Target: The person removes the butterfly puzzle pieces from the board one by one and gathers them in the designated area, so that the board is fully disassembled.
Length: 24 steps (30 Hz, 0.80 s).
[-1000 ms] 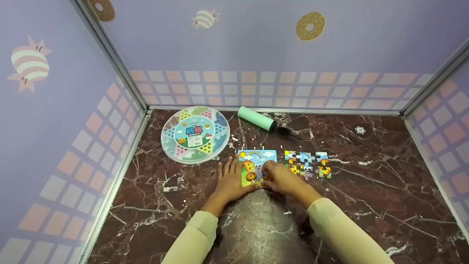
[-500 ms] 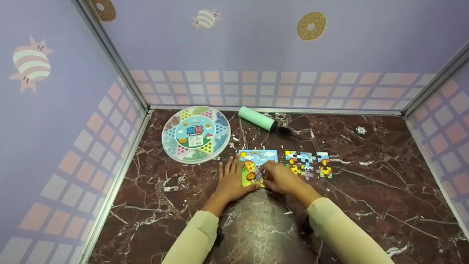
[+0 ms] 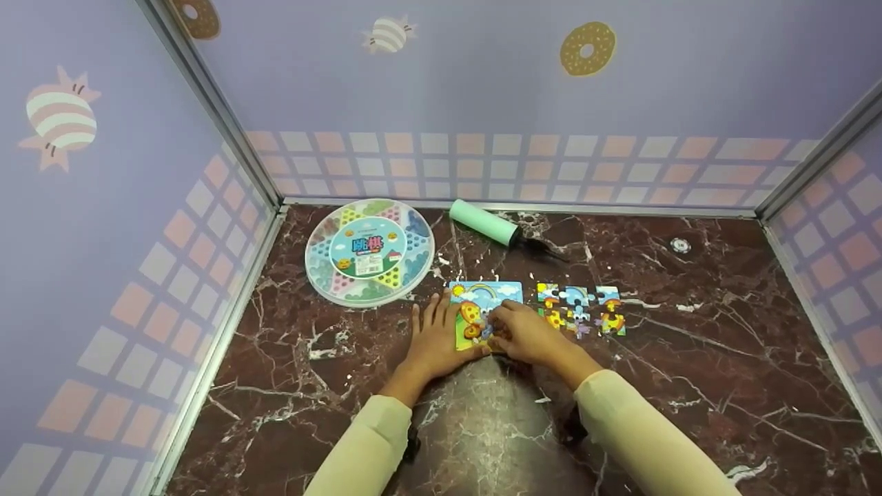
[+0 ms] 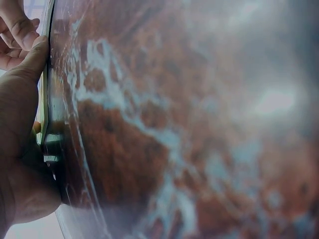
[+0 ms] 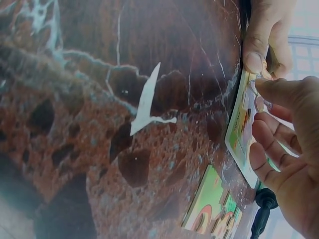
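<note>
The jigsaw board (image 3: pixel 504 291), with a rainbow, sun and cartoon animal picture, lies flat on the dark marbled table. My left hand (image 3: pixel 435 337) rests along its left side with fingers spread, the thumb pressing the near edge. My right hand (image 3: pixel 536 336) is over the board's lower right part, fingers curled. In the right wrist view, its thumb and fingertips pinch a small puzzle piece (image 5: pixel 258 102) against the board; the hand hides much of it. Just right of the board lie several loose puzzle pieces (image 3: pixel 577 296), some overlapping or touching.
A round Chinese checkers set (image 3: pixel 368 289) stands at the back left. Near the back wall lies a mint-green hand pump (image 3: pixel 482 222) with a black end. A small round chip (image 3: pixel 680 245) is at the far right. Patterned walls (image 3: pixel 496 83) enclose the table on three sides.
My right fingers shift very slightly over the board's lower right part. My left hand stays in place, and the loose pieces have not moved.
</note>
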Tool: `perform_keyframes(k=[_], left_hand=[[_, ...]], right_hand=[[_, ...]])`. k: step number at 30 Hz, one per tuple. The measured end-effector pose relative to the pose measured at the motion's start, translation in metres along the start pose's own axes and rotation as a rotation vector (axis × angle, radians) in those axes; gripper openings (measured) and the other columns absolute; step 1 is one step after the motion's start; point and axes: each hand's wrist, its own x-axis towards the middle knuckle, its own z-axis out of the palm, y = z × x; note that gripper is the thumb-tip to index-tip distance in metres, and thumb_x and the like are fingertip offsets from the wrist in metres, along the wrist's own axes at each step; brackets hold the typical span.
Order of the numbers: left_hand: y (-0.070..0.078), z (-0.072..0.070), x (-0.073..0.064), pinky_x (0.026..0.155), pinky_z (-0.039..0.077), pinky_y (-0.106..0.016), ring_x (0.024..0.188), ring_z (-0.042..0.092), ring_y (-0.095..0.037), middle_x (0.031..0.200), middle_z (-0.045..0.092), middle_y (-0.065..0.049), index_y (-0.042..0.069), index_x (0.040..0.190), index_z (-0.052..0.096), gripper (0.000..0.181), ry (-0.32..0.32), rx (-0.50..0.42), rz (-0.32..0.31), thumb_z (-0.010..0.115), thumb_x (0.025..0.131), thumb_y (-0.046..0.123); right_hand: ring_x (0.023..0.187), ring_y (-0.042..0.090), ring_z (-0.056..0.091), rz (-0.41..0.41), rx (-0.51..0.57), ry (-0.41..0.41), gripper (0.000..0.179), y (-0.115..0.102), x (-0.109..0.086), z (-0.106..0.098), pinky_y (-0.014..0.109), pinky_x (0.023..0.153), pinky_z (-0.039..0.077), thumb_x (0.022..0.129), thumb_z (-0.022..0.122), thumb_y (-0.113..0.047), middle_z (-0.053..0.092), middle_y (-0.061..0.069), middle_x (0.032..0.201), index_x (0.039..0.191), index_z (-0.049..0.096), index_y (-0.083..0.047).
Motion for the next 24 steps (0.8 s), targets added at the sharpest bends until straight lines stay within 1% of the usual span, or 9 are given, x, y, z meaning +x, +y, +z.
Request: perform_keyframes(k=[4,8,10,12,15,17,20,24], left_hand=[[-0.0002,-0.0005,-0.0003,0.138,-0.002,-0.07,0.173,0.014,-0.042,0.187,0.015,-0.016,0.014,0.17,0.037,0.111,-0.003,0.005,-0.001,0.072,0.089,0.082],[0.0006,-0.0021,-0.0008,0.138,-0.001,-0.071,0.173,0.013,-0.043,0.187,0.014,-0.017,0.012,0.17,0.035,0.112,-0.007,-0.005,0.001,0.072,0.09,0.08],[0.0011,-0.0027,-0.0013,0.137,-0.001,-0.072,0.173,0.013,-0.044,0.187,0.014,-0.017,0.01,0.17,0.034,0.113,-0.007,-0.017,0.005,0.073,0.09,0.079],[0.0014,-0.0029,-0.0014,0.137,-0.002,-0.071,0.173,0.012,-0.044,0.187,0.012,-0.017,0.011,0.171,0.034,0.113,-0.013,-0.015,0.004,0.073,0.09,0.079],[0.001,-0.0024,-0.0011,0.137,-0.001,-0.072,0.173,0.013,-0.044,0.187,0.013,-0.017,0.012,0.17,0.035,0.111,-0.014,-0.007,0.005,0.072,0.09,0.08],[0.0005,-0.0017,-0.0006,0.138,-0.001,-0.071,0.173,0.012,-0.043,0.187,0.012,-0.016,0.013,0.17,0.036,0.111,-0.016,0.007,0.001,0.071,0.09,0.081],[-0.0003,-0.0006,0.0001,0.138,-0.001,-0.071,0.173,0.013,-0.042,0.187,0.013,-0.015,0.013,0.17,0.037,0.112,-0.013,0.025,-0.001,0.071,0.09,0.082],[-0.0005,0.0005,0.0002,0.138,-0.001,-0.07,0.173,0.014,-0.043,0.187,0.015,-0.015,0.012,0.169,0.038,0.112,-0.001,0.03,0.001,0.071,0.089,0.083]], right_hand=[[0.093,0.032,0.074,-0.01,-0.011,0.042,0.02,0.0,0.0021,0.0029,0.05,0.084,0.065,0.1,0.083,-0.016,0.07,0.011,0.104,0.113,0.075,-0.003],[0.088,0.031,0.074,-0.027,-0.003,0.09,0.014,-0.0002,0.0057,0.0061,0.048,0.079,0.065,0.098,0.084,-0.012,0.07,0.011,0.098,0.104,0.075,-0.003],[0.086,0.031,0.074,-0.031,0.0,0.095,0.012,-0.0004,0.0073,0.0071,0.048,0.078,0.065,0.098,0.084,-0.009,0.07,0.011,0.097,0.104,0.075,-0.003],[0.086,0.031,0.074,-0.031,-0.005,0.085,0.014,-0.0016,0.0081,0.0071,0.049,0.077,0.064,0.098,0.082,-0.007,0.07,0.012,0.099,0.11,0.076,-0.003],[0.086,0.031,0.071,-0.032,-0.024,0.05,0.024,-0.0039,0.0083,0.0061,0.051,0.076,0.062,0.1,0.08,-0.006,0.069,0.012,0.103,0.124,0.077,-0.006],[0.086,0.03,0.068,-0.04,-0.041,0.02,0.03,-0.0055,0.0082,0.0055,0.052,0.076,0.06,0.101,0.079,-0.007,0.067,0.013,0.105,0.13,0.077,-0.009],[0.09,0.029,0.067,-0.062,-0.075,-0.018,0.034,-0.0064,0.008,0.0056,0.051,0.079,0.061,0.1,0.081,-0.014,0.064,0.013,0.109,0.134,0.077,-0.013],[0.099,0.032,0.069,-0.088,-0.102,-0.051,0.036,-0.007,0.0078,0.0058,0.052,0.084,0.064,0.098,0.084,-0.016,0.061,0.015,0.12,0.133,0.076,-0.015]])
